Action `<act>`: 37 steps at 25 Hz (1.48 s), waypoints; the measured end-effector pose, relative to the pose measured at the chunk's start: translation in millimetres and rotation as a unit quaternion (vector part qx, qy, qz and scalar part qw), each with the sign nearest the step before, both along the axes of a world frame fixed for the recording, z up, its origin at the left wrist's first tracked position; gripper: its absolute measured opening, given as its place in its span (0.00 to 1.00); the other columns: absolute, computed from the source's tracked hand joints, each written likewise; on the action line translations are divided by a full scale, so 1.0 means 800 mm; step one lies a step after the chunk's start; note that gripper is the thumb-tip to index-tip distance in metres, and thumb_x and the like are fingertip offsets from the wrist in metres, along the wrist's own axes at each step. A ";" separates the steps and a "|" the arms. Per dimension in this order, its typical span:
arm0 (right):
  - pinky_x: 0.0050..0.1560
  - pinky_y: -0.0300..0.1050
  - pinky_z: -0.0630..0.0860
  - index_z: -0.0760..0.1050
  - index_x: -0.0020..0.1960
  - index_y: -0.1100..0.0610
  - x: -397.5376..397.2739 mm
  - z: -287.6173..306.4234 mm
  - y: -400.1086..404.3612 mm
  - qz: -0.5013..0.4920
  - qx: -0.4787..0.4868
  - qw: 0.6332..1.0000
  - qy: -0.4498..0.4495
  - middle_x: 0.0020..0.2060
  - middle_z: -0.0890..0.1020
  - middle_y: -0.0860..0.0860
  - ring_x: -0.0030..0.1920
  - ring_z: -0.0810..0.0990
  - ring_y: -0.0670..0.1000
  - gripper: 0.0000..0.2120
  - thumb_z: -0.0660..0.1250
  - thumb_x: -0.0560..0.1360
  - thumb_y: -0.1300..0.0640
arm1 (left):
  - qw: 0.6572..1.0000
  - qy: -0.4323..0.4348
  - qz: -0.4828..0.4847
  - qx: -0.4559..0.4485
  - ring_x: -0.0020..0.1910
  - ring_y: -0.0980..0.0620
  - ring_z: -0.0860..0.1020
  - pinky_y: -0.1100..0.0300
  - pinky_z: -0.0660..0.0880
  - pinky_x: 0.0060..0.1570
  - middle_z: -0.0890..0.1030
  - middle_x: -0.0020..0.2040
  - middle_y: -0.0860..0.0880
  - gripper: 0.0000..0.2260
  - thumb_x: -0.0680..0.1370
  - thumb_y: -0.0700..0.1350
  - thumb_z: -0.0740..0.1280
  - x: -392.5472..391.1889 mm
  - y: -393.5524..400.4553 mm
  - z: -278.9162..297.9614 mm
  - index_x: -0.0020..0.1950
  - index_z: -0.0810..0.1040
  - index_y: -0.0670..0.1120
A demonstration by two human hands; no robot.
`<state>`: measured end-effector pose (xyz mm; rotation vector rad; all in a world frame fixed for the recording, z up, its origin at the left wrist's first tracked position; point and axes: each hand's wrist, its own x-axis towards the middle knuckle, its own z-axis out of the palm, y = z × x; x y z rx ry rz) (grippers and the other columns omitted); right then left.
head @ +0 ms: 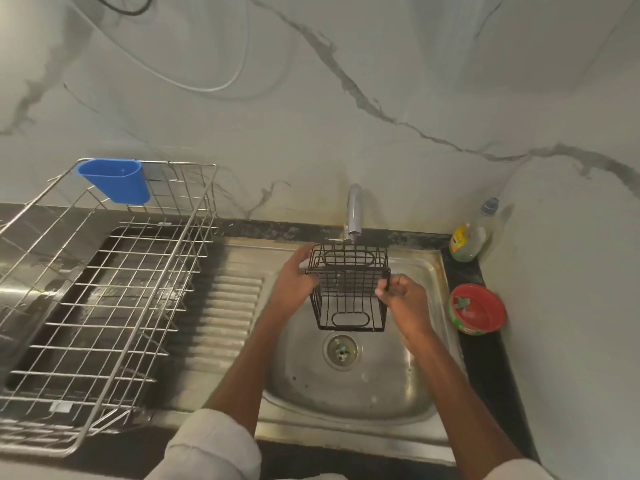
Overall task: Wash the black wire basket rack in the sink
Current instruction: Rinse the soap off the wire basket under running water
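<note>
The black wire basket rack (349,289) hangs tilted above the steel sink (388,386), just under the tap (354,213). My left hand (294,275) grips its left side, fingers curled round the wires. My right hand (403,294) pinches the wire at its right edge. No running water is visible at the spout. The drain (341,351) lies directly below the rack.
A large steel dish rack (104,289) with a blue cutlery cup (116,180) stands on the left. A ribbed drainboard (225,306) adjoins the sink. A dish soap bottle (472,237) and a red bowl (478,308) stand on the counter to the right.
</note>
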<state>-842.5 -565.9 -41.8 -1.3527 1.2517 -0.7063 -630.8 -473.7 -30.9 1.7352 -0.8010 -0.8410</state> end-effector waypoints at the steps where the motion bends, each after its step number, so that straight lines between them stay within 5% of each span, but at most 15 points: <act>1: 0.50 0.40 0.80 0.82 0.50 0.58 0.007 0.003 -0.002 0.018 -0.005 1.000 0.008 0.46 0.86 0.47 0.46 0.83 0.41 0.06 0.73 0.76 0.66 | 1.000 0.001 -0.007 -0.010 0.61 0.55 0.84 0.53 0.82 0.64 0.82 0.68 0.52 0.30 0.76 0.28 0.70 -0.001 0.012 0.004 0.75 0.76 0.51; 3: 0.43 0.36 0.73 0.80 0.53 0.58 0.024 0.003 -0.011 0.049 -0.010 0.998 0.027 0.48 0.85 0.47 0.47 0.81 0.40 0.04 0.70 0.79 0.64 | 1.000 0.012 -0.001 -0.025 0.63 0.51 0.83 0.49 0.82 0.64 0.83 0.66 0.55 0.30 0.73 0.32 0.73 -0.005 0.032 0.015 0.73 0.77 0.53; 7: 0.56 0.52 0.79 0.77 0.61 0.52 0.063 -0.010 -0.032 0.090 0.004 0.996 0.014 0.59 0.84 0.50 0.59 0.81 0.51 0.12 0.69 0.80 0.64 | 0.999 0.019 0.037 -0.004 0.58 0.50 0.84 0.48 0.84 0.59 0.80 0.64 0.55 0.35 0.67 0.43 0.79 -0.004 0.059 0.033 0.73 0.73 0.51; 10: 0.45 0.42 0.73 0.72 0.73 0.51 0.089 -0.019 -0.041 0.136 0.005 0.991 0.021 0.63 0.80 0.52 0.58 0.79 0.52 0.23 0.68 0.81 0.64 | 0.995 -0.074 0.055 0.047 0.61 0.47 0.81 0.46 0.82 0.61 0.77 0.68 0.49 0.40 0.68 0.46 0.80 0.003 0.070 0.032 0.78 0.68 0.48; 14: 0.44 0.40 0.72 0.79 0.65 0.48 0.108 -0.025 -0.052 0.171 -0.008 0.985 0.002 0.60 0.84 0.52 0.59 0.81 0.52 0.17 0.70 0.79 0.64 | 0.984 -0.138 0.090 0.063 0.57 0.58 0.77 0.53 0.81 0.57 0.76 0.62 0.53 0.39 0.67 0.50 0.81 -0.003 0.083 0.023 0.75 0.68 0.48; 17: 0.56 0.50 0.80 0.82 0.61 0.51 0.110 -0.030 -0.053 0.147 -0.027 0.989 0.016 0.56 0.86 0.51 0.56 0.84 0.50 0.15 0.73 0.77 0.64 | 0.978 -0.165 0.108 0.071 0.53 0.62 0.76 0.59 0.80 0.49 0.75 0.57 0.57 0.34 0.67 0.52 0.82 -0.017 0.086 0.017 0.66 0.68 0.53; 24: 0.57 0.51 0.83 0.86 0.51 0.50 0.138 -0.024 -0.079 0.153 -0.035 0.988 0.011 0.48 0.88 0.49 0.52 0.86 0.50 0.11 0.78 0.72 0.63 | 0.958 -0.204 0.189 0.074 0.49 0.55 0.75 0.55 0.79 0.46 0.73 0.56 0.55 0.34 0.66 0.60 0.81 -0.048 0.079 0.006 0.63 0.68 0.51; 27: 0.48 0.46 0.84 0.87 0.53 0.54 0.142 -0.024 -0.084 0.139 -0.019 0.990 -0.023 0.48 0.88 0.52 0.51 0.86 0.53 0.11 0.78 0.73 0.64 | 0.955 -0.212 0.196 0.069 0.47 0.58 0.75 0.57 0.77 0.42 0.73 0.53 0.57 0.32 0.65 0.62 0.80 -0.047 0.078 0.000 0.60 0.69 0.52; 32: 0.50 0.49 0.86 0.86 0.52 0.54 0.125 -0.019 -0.078 0.174 -0.009 0.983 -0.051 0.49 0.88 0.50 0.53 0.87 0.51 0.13 0.76 0.73 0.68 | 0.950 -0.218 0.219 0.039 0.50 0.56 0.75 0.54 0.79 0.47 0.74 0.55 0.55 0.30 0.69 0.58 0.82 -0.043 0.083 -0.004 0.63 0.72 0.51; 37: 0.51 0.41 0.83 0.81 0.56 0.44 0.118 -0.008 -0.058 0.209 -0.010 0.976 -0.054 0.50 0.87 0.42 0.53 0.85 0.42 0.21 0.72 0.76 0.69 | 0.944 -0.190 0.268 0.009 0.50 0.49 0.77 0.45 0.82 0.50 0.74 0.52 0.54 0.27 0.71 0.63 0.76 -0.041 0.092 0.001 0.60 0.69 0.52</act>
